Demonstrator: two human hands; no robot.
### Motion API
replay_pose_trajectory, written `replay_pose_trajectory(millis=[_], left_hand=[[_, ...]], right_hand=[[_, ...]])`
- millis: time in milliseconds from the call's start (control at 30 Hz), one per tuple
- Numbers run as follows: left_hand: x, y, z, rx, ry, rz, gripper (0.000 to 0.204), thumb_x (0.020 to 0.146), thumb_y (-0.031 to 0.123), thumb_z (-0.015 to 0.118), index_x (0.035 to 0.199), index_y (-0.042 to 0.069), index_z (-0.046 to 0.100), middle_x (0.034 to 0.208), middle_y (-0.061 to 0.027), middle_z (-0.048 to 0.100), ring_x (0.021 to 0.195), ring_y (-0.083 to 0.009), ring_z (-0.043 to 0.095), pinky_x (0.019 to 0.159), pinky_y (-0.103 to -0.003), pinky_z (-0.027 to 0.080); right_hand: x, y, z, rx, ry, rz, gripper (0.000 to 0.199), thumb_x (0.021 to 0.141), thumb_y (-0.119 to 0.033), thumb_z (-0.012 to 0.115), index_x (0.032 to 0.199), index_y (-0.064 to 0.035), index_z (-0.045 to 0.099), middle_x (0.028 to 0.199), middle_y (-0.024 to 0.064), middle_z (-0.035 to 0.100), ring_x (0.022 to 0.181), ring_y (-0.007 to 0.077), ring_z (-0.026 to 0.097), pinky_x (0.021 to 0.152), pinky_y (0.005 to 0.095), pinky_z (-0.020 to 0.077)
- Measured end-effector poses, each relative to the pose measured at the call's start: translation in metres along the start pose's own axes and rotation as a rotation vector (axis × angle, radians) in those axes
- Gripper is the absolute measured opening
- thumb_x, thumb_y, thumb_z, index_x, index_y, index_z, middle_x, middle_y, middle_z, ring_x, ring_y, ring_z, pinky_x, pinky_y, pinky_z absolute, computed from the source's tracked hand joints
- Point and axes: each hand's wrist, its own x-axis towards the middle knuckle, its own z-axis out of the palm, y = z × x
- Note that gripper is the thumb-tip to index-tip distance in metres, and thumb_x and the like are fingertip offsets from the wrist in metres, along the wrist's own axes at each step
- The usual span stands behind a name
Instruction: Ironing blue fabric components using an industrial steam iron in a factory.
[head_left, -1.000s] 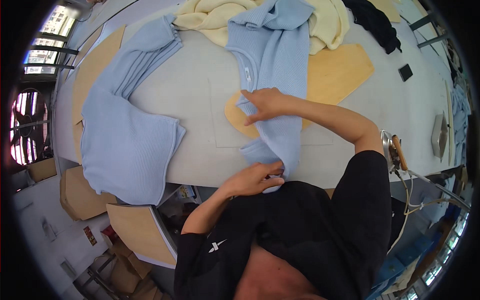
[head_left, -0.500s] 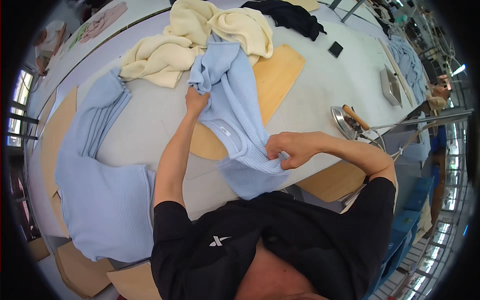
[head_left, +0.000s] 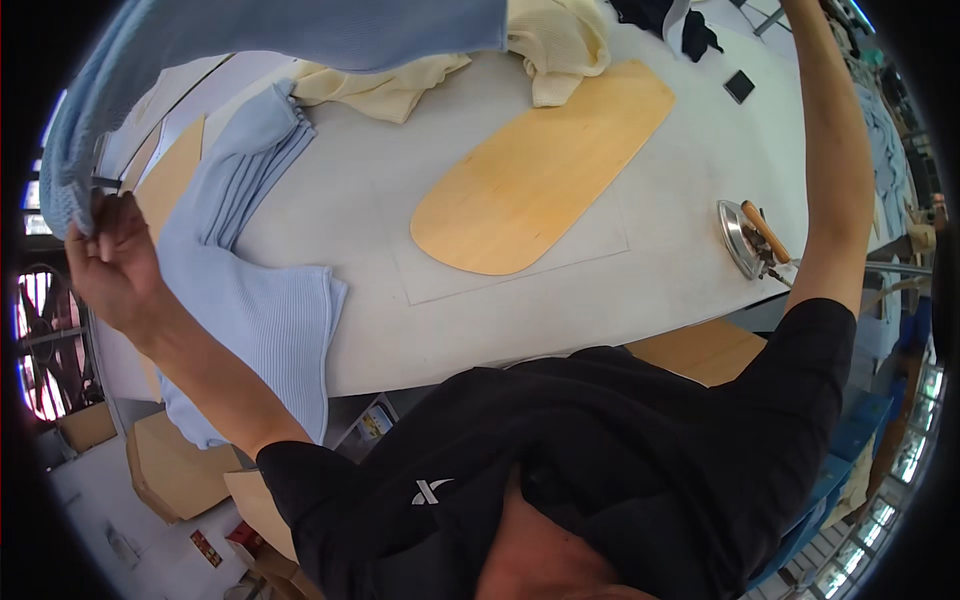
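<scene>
A light blue knitted sweater point(head_left: 320, 30) is raised and spread across the top left of the head view, partly cut off by its edge. My left hand point(head_left: 118, 262), far out to the left, is closed on one edge of it. My right arm point(head_left: 835, 170) stretches up past the top right edge, so the right hand is out of sight. Below the sweater, a rounded wooden board point(head_left: 540, 170) lies bare on the pale table point(head_left: 480, 345). At the left, a folded pile of light blue ribbed knitwear point(head_left: 270, 320) rests along the table.
An iron with a wooden handle point(head_left: 765, 232) stands at the right, its cord trailing off. A dark phone point(head_left: 740, 87) lies beyond it. Cream knitwear point(head_left: 560, 50) and dark cloth point(head_left: 700, 38) are at the back. Cardboard point(head_left: 180, 465) sits below the table at the left.
The sweater has been lifted off the wooden board and swung up and left. My left hand has moved out left with it; my right hand has gone up beyond the top edge.
</scene>
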Motion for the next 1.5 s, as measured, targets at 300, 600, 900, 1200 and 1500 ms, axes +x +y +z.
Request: replay_pose_trajectory(millis=[300, 600, 900, 1200, 1500], left_hand=[[-0.287, -0.143, -0.106, 0.460, 0.588, -0.924, 0.017, 0.098, 0.012, 0.062, 0.106, -0.003, 0.067, 0.095, -0.0176, 0.074, 0.066, -0.0127, 0.062, 0.061, -0.023, 0.050], [-0.253, -0.212, -0.116, 1.123, 0.135, -0.349, 0.019, 0.097, 0.009, 0.064, 0.107, -0.005, 0.071, 0.085, -0.0087, 0.073, 0.071, -0.0129, 0.062, 0.069, -0.023, 0.052], [-0.153, -0.356, -0.131, 1.997, -0.572, -0.322, 0.039, 0.094, 0.033, 0.064, 0.103, -0.005, 0.065, 0.100, -0.0241, 0.068, 0.087, -0.0371, 0.069, 0.076, -0.044, 0.057], [-0.144, -0.343, -0.119, 0.870, 0.071, -0.822, 0.020, 0.098, 0.018, 0.061, 0.102, -0.001, 0.062, 0.092, -0.0153, 0.065, 0.083, -0.0283, 0.065, 0.077, -0.042, 0.057], [-0.151, -0.307, -0.133, 1.226, 0.131, -0.298, 0.016, 0.100, 0.014, 0.056, 0.104, -0.002, 0.057, 0.086, -0.0181, 0.066, 0.078, -0.0346, 0.067, 0.072, -0.045, 0.055]], right_hand=[[-0.355, -0.080, 0.307, -0.165, -0.769, 0.300, 0.061, 0.097, -0.036, 0.059, 0.136, 0.0112, 0.049, 0.143, 0.0357, 0.044, 0.123, 0.0574, 0.046, 0.107, 0.0593, 0.0354], [-0.362, -0.155, 0.289, 0.008, -0.489, 0.243, 0.069, 0.103, -0.045, 0.050, 0.155, -0.0015, 0.038, 0.164, 0.0137, 0.035, 0.152, 0.0288, 0.032, 0.123, 0.0565, 0.0171], [-0.508, -0.269, 0.056, 0.049, -0.846, 0.509, 0.101, 0.084, -0.043, 0.079, 0.162, -0.0098, 0.023, 0.171, 0.0153, 0.015, 0.156, 0.0410, 0.014, 0.117, 0.0713, 0.0137], [-0.514, -0.210, -0.109, -0.721, -0.820, 0.972, 0.030, 0.090, -0.006, 0.061, 0.120, -0.0060, 0.065, 0.083, 0.0189, 0.071, 0.071, 0.0409, 0.067, 0.062, 0.0492, 0.0505], [-0.375, -0.138, -0.086, -0.129, -0.565, 0.376, 0.029, 0.083, -0.003, 0.070, 0.111, -0.0078, 0.069, 0.089, 0.0146, 0.074, 0.071, 0.0349, 0.069, 0.061, 0.0435, 0.0500]])
